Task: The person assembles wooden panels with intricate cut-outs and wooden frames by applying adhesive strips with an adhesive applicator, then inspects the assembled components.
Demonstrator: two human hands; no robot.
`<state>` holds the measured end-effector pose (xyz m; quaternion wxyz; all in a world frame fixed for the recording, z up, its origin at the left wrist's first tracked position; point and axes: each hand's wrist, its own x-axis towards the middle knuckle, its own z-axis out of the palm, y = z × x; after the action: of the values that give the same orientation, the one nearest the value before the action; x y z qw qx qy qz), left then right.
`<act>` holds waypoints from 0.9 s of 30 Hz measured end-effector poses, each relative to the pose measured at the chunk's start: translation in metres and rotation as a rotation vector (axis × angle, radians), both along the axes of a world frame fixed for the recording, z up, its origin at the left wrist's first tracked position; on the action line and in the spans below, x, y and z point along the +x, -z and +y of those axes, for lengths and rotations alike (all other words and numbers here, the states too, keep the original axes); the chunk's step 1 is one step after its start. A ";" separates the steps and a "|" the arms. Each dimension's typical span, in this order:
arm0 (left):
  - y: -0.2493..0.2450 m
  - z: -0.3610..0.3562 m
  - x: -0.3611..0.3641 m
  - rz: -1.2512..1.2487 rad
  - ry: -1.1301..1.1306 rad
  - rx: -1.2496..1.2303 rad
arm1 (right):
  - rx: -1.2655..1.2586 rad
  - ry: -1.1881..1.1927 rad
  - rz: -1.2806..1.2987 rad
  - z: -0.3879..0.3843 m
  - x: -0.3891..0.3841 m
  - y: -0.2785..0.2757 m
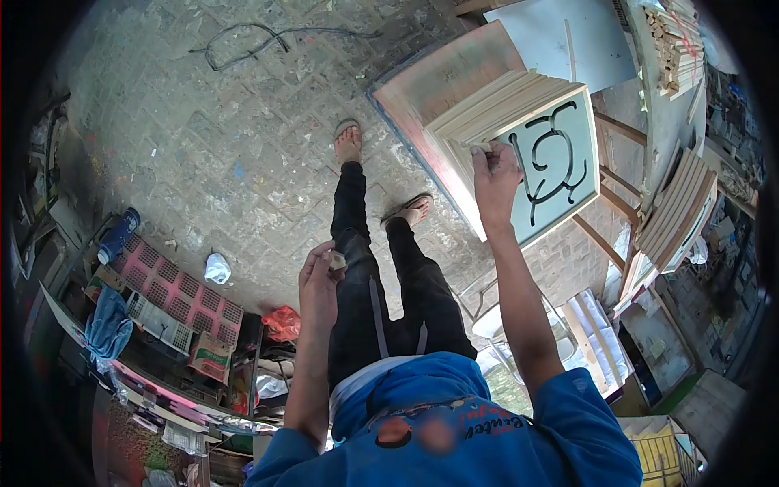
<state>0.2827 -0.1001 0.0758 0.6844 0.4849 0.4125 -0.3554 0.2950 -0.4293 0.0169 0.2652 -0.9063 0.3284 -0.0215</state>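
Note:
My left hand [319,280] is held over my left thigh, its fingers closed around a small pale block [337,260] whose material I cannot make out. Beyond my right knee, my right hand [497,174] has its fingers curled at the near left edge of the top framed panel [560,166]. That panel is white with a light wooden rim and bold black curved strokes. Under it lies a stack of similar wooden frames [479,114], fanned slightly to the left. They rest on a worn reddish-brown tabletop [454,73].
Stacked wooden frames [673,207] lean at the right, near wooden legs [621,199]. Bundled wood strips [682,40] lie at the upper right. A black cable [280,36] crosses the paved floor [203,122]. Pink crates [174,284] and a red plastic bag [281,323] are at the left.

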 end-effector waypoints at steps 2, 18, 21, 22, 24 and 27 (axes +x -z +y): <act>0.000 -0.010 0.008 -0.026 0.014 -0.025 | 0.128 0.129 -0.067 0.005 0.001 0.001; -0.045 -0.119 0.060 -0.237 -0.017 -0.330 | 0.737 -0.084 -0.208 0.033 0.005 -0.123; -0.063 -0.128 0.064 -0.294 0.060 -0.298 | 0.771 -0.132 -0.264 0.042 0.002 -0.131; -0.065 -0.131 0.063 -0.297 0.067 -0.300 | 0.730 -0.140 -0.280 0.042 0.001 -0.136; -0.068 -0.135 0.062 -0.352 0.113 -0.272 | 0.688 -0.140 -0.300 0.042 0.000 -0.140; -0.074 -0.142 0.058 -0.409 0.262 -0.231 | 0.760 -0.088 -0.295 0.037 -0.003 -0.140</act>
<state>0.3409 -0.2424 0.1498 0.7523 0.5147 0.1561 -0.3804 0.2921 -0.3922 0.1571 0.6263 -0.7440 0.2322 -0.0172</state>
